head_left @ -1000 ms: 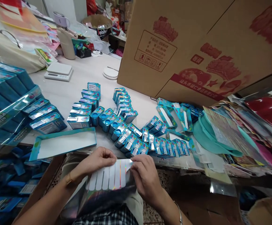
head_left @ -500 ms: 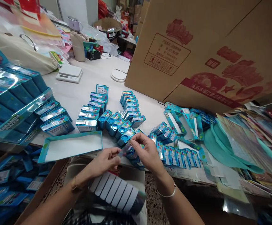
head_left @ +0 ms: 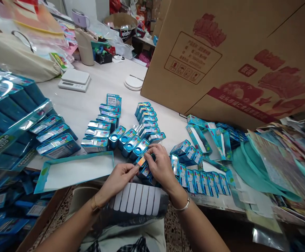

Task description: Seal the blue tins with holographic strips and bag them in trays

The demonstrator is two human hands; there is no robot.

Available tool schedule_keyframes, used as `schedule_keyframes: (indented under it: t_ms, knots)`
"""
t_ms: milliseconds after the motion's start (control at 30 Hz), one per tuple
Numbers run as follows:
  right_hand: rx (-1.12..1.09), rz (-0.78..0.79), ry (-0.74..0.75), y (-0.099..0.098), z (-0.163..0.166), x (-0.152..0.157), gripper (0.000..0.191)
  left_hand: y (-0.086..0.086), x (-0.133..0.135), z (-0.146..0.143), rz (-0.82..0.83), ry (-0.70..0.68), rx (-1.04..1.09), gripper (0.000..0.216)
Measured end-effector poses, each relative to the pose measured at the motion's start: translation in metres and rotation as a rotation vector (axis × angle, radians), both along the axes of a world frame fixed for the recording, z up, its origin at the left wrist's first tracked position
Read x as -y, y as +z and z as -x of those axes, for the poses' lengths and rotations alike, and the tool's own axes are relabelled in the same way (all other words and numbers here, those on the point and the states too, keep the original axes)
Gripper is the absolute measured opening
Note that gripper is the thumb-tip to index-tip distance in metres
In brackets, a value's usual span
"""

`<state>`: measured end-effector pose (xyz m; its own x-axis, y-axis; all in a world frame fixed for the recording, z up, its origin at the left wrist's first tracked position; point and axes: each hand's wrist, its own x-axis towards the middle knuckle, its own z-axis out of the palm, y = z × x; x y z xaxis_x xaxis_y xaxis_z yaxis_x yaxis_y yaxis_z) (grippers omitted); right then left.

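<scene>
A small shiny sticker [head_left: 141, 161] stretches between my two hands, over the top of one of the small blue boxes. My left hand [head_left: 123, 175] pinches its near end between thumb and fingertips. At the far end my right hand [head_left: 160, 163] is closed in a pinch, its fingertips by the row of boxes. Beside them, blue boxes with round recesses on top [head_left: 139, 148] stand in a slanting line. Below my hands a sheet with white oblong labels [head_left: 138, 199] lies across my lap.
An open blue tray [head_left: 76, 171] lies at the table's front edge. More blue boxes [head_left: 203, 180] stand to the right. A stacked display of boxes [head_left: 7, 115] fills the left. A large cardboard carton [head_left: 194, 87] stands behind, and a white scale [head_left: 75, 79] sits farther back.
My left hand has moved up and right, closer to the boxes, bringing the sticker over a box top. The label sheet has swung straighter. The view has shifted slightly.
</scene>
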<state>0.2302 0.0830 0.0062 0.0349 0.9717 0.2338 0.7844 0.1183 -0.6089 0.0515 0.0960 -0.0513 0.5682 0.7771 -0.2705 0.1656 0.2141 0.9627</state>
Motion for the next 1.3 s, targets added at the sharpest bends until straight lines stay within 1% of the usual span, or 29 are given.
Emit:
schedule_keyframes:
  t_ms: [167,267,367,467,567,667,800,867,967,1067,1133,1233,1300]
  knots:
    - [0.046,0.032,-0.029,-0.008,0.000,-0.005,0.012,-0.009,-0.004,-0.003,0.005,0.006,0.006,0.048]
    - [0.014,0.025,-0.049,-0.011,0.000,-0.006,0.004,-0.012,-0.004,-0.005,-0.022,0.043,-0.009,0.051]
    - [-0.004,0.012,-0.051,-0.013,-0.002,-0.008,0.018,-0.020,-0.002,-0.008,-0.084,0.100,-0.064,0.053]
    - [0.033,0.006,-0.040,-0.015,-0.003,-0.010,0.018,-0.028,0.001,-0.011,-0.163,0.153,-0.151,0.055]
    - [0.084,-0.002,-0.062,-0.019,-0.002,-0.012,0.020,-0.031,0.004,-0.013,-0.193,0.177,-0.164,0.055]
    - [0.099,-0.012,-0.078,-0.022,-0.002,-0.014,0.024,-0.026,0.007,-0.011,-0.209,0.186,-0.134,0.052]
    - [0.090,-0.018,-0.078,-0.023,-0.003,-0.015,0.023,-0.011,0.006,-0.008,-0.180,0.180,-0.033,0.044]
    - [0.084,-0.024,-0.083,-0.023,-0.003,-0.014,0.023,-0.003,0.003,-0.008,-0.141,0.157,0.020,0.041]
    - [0.074,-0.028,-0.096,-0.022,-0.002,-0.013,0.022,0.003,0.000,-0.008,-0.073,0.115,0.057,0.047]
    - [0.057,-0.030,-0.094,-0.023,-0.001,-0.013,0.021,0.008,0.004,-0.006,-0.039,0.094,0.065,0.047]
    - [0.035,-0.036,-0.081,-0.022,-0.002,-0.015,0.019,0.011,0.010,-0.006,-0.020,0.053,0.069,0.045]
    - [-0.007,-0.057,-0.047,-0.014,-0.005,-0.012,0.018,0.014,0.016,-0.008,0.048,-0.021,0.058,0.045]
    - [-0.034,-0.092,-0.036,-0.002,-0.010,0.000,0.020,0.013,0.016,-0.008,0.082,-0.034,0.039,0.045]
